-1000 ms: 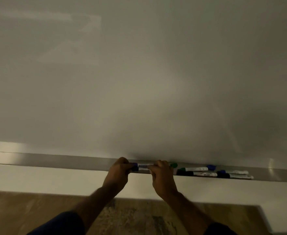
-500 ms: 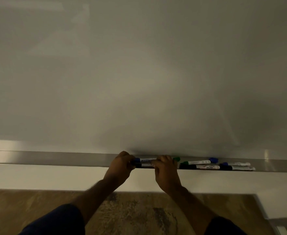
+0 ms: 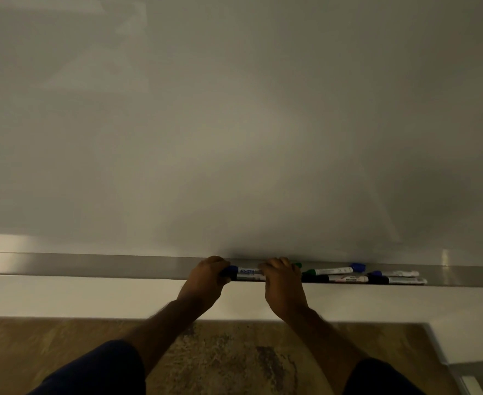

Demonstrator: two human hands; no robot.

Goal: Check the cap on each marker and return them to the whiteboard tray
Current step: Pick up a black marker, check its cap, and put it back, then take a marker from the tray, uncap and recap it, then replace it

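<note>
A long metal whiteboard tray (image 3: 92, 265) runs across the view under the whiteboard (image 3: 234, 124). My left hand (image 3: 204, 280) and my right hand (image 3: 283, 283) both grip the ends of a blue-capped marker (image 3: 246, 271) at the tray, with a second, dark-capped marker (image 3: 247, 277) right below it. A green cap (image 3: 296, 265) peeks out behind my right fingers. To the right lie a green-capped marker (image 3: 328, 271), a loose-looking blue cap (image 3: 357, 266), a black-capped marker (image 3: 337, 279) and two more markers (image 3: 397, 276).
Below the tray is a pale wall strip (image 3: 63, 297), then a brown patterned floor (image 3: 220, 360). My dark sleeves show at the bottom edge. The tray's left stretch holds no markers.
The view has shifted slightly, so hands and tray sit a little higher than a second ago. Both hands stay on the same markers at the tray.
</note>
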